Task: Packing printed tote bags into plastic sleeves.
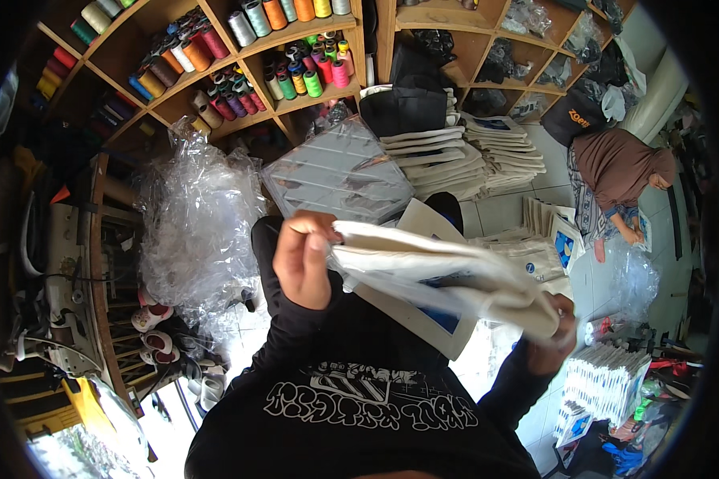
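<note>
A cream canvas bag (407,254), blurred by motion, is stretched between my hands above my lap. What looks like clear plastic film hangs along its lower side, with a blue print showing through. My left hand (304,257) pinches the bag's left corner, fingers curled and thumb pressed on it. My right hand (558,339) is closed on the other end; its fingers are partly hidden and smeared. Beneath, a second cream bag (455,339) with a dark blue printed panel lies across my legs.
Crumpled clear plastic bags (200,215) heap at the left, beside a sewing machine (68,295). Ahead lie a plastic-covered board (335,172) and stacked cream bags (439,156). Shelves of thread spools (192,52) stand behind. A co-worker (619,176) bends over a bag at right, near packed bundles (607,379).
</note>
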`<state>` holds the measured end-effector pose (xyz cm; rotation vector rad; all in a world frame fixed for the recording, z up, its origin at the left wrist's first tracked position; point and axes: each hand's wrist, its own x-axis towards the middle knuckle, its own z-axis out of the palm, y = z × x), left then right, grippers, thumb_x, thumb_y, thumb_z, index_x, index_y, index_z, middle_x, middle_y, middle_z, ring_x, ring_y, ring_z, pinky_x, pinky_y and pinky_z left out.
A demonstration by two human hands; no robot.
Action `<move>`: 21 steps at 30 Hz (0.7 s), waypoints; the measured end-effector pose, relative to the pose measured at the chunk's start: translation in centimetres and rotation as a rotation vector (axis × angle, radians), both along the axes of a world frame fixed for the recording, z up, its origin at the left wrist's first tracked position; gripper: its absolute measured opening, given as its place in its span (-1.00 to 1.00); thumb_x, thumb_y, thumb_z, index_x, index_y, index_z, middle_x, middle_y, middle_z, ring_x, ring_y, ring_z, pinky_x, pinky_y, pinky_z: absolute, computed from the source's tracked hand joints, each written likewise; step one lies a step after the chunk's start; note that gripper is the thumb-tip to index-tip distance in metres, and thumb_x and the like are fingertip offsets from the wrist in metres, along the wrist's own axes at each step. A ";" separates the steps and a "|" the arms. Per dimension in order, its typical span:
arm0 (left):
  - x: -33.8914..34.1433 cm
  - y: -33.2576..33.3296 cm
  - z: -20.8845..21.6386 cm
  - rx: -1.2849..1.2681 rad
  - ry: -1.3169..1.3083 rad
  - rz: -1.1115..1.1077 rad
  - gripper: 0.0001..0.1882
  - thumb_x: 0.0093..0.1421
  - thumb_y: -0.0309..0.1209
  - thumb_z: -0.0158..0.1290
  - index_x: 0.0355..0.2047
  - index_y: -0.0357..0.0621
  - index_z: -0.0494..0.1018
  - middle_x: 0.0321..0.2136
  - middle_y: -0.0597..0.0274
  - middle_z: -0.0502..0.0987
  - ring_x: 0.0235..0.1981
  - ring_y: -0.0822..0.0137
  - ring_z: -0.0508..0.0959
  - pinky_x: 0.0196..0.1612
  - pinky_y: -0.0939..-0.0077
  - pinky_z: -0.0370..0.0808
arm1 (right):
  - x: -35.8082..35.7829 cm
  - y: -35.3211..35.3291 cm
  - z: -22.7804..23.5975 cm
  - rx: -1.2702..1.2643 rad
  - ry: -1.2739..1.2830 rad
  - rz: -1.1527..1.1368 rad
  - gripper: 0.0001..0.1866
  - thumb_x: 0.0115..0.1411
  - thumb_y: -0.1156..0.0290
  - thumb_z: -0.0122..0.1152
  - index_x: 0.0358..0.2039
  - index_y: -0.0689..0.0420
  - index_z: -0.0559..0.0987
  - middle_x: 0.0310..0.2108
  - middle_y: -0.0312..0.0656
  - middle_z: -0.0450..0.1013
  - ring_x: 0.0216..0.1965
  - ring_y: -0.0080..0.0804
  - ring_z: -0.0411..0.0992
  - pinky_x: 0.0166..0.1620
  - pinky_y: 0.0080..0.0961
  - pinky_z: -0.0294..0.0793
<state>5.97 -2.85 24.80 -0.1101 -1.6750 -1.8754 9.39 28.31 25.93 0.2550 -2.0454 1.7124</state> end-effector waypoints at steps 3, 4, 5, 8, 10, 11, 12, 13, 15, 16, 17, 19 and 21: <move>-0.4 -0.3 1.4 -0.028 0.108 0.003 -0.87 0.16 -0.43 -0.21 -0.44 -0.25 0.20 -0.53 0.18 0.26 -0.49 0.37 0.28 -0.38 0.52 0.26 | -0.1 -0.4 1.9 0.153 0.085 -0.112 -0.89 0.00 0.53 0.12 -0.51 0.15 0.36 -0.24 -0.10 0.25 -0.15 -0.14 0.30 -0.10 -0.22 0.33; -0.3 -0.5 2.0 -0.013 0.123 -0.010 -0.88 0.17 -0.45 -0.20 -0.42 -0.26 0.22 -0.50 0.16 0.28 -0.47 0.38 0.30 -0.36 0.53 0.28 | -0.3 0.1 2.1 0.099 0.132 0.041 -0.90 0.02 0.52 0.11 -0.51 0.15 0.36 -0.26 -0.10 0.24 -0.14 -0.13 0.29 -0.11 -0.22 0.34; -0.3 -0.9 2.6 0.002 0.139 -0.023 -0.89 0.18 -0.46 -0.19 -0.40 -0.27 0.23 -0.47 0.15 0.31 -0.45 0.38 0.33 -0.34 0.54 0.29 | -0.5 1.0 2.3 0.044 0.178 0.195 -0.91 0.03 0.52 0.09 -0.51 0.15 0.36 -0.29 -0.10 0.23 -0.14 -0.11 0.28 -0.12 -0.23 0.34; -1.4 -1.1 3.6 0.065 0.177 0.016 -0.90 0.18 -0.48 -0.20 -0.38 -0.28 0.23 -0.50 0.17 0.29 -0.47 0.37 0.32 -0.36 0.55 0.28 | -1.7 -0.9 4.4 0.125 0.254 0.005 -0.73 0.09 0.24 0.09 -0.52 0.17 0.34 -0.23 -0.06 0.18 -0.24 -0.04 0.34 -0.14 -0.17 0.31; -1.8 -1.2 5.0 0.116 0.158 0.050 -0.89 0.18 -0.47 -0.22 -0.38 -0.28 0.22 -0.49 0.18 0.27 -0.43 0.35 0.32 -0.33 0.52 0.30 | -3.0 -1.4 5.2 0.104 0.277 -0.012 -0.73 0.11 0.23 0.06 -0.52 0.18 0.34 -0.21 -0.06 0.18 -0.24 -0.02 0.34 -0.13 -0.17 0.30; -2.1 -1.8 5.4 0.136 0.171 0.050 -0.89 0.17 -0.46 -0.23 -0.38 -0.27 0.21 -0.47 0.18 0.25 -0.40 0.33 0.31 -0.31 0.49 0.32 | -3.5 -1.3 5.2 0.070 0.348 0.048 -0.73 0.12 0.24 0.05 -0.51 0.18 0.34 -0.22 -0.05 0.20 -0.23 -0.02 0.34 -0.14 -0.19 0.30; -2.1 -2.3 5.4 0.088 0.218 0.030 -0.88 0.18 -0.46 -0.23 -0.37 -0.28 0.22 -0.47 0.18 0.25 -0.40 0.33 0.32 -0.31 0.50 0.32 | -4.2 -1.2 5.3 0.036 0.419 0.108 -0.74 0.13 0.25 0.03 -0.50 0.19 0.34 -0.23 -0.04 0.21 -0.22 -0.02 0.34 -0.14 -0.21 0.30; -1.9 -2.6 5.6 0.089 0.255 0.041 -0.86 0.19 -0.45 -0.25 -0.37 -0.30 0.23 -0.47 0.19 0.28 -0.39 0.37 0.31 -0.29 0.50 0.32 | -4.7 -3.4 7.1 0.058 0.316 -0.065 -0.78 0.10 0.30 0.05 -0.50 0.20 0.35 -0.29 -0.02 0.26 -0.21 -0.09 0.35 -0.11 -0.25 0.28; -3.0 -2.8 6.5 0.050 0.202 0.137 -0.86 0.21 -0.47 -0.22 -0.37 -0.31 0.27 -0.50 0.21 0.34 -0.48 0.48 0.32 -0.41 0.67 0.27 | -5.8 -3.5 6.6 0.023 0.266 0.095 -0.84 0.02 0.40 0.07 -0.51 0.21 0.36 -0.28 -0.02 0.29 -0.19 -0.15 0.34 -0.07 -0.30 0.25; -3.9 -4.0 6.6 0.053 0.192 0.169 -0.85 0.22 -0.44 -0.20 -0.38 -0.30 0.29 -0.51 0.24 0.36 -0.50 0.53 0.31 -0.44 0.72 0.25 | -6.5 -4.2 7.6 0.058 0.264 0.195 -0.88 -0.02 0.46 0.06 -0.49 0.23 0.37 -0.24 -0.01 0.31 -0.16 -0.21 0.33 -0.06 -0.36 0.24; -5.5 -5.4 6.2 0.060 0.182 0.185 -0.84 0.23 -0.42 -0.19 -0.38 -0.28 0.30 -0.53 0.28 0.37 -0.53 0.59 0.30 -0.47 0.77 0.23 | -8.2 -4.1 7.7 0.169 0.305 0.182 -0.92 -0.01 0.57 0.01 -0.43 0.24 0.39 -0.21 -0.01 0.31 -0.15 -0.26 0.31 -0.07 -0.43 0.25; -8.3 -8.4 5.3 0.007 0.185 0.194 -0.82 0.22 -0.35 -0.12 -0.41 -0.22 0.32 -0.59 0.43 0.34 -0.64 0.67 0.23 -0.59 0.80 0.15 | -12.9 -6.7 8.3 0.075 0.245 0.287 -0.86 0.01 0.68 -0.02 -0.37 0.27 0.42 -0.19 -0.11 0.32 -0.14 -0.41 0.32 -0.10 -0.58 0.27; -11.2 -10.0 6.0 -0.092 0.173 0.226 -0.82 0.20 -0.34 -0.09 -0.43 -0.20 0.32 -0.61 0.46 0.32 -0.63 0.67 0.23 -0.59 0.79 0.14 | -18.4 -7.8 6.9 0.085 0.330 0.319 -0.90 0.04 0.59 0.09 -0.38 0.25 0.43 -0.18 -0.18 0.34 -0.19 -0.53 0.33 -0.19 -0.66 0.33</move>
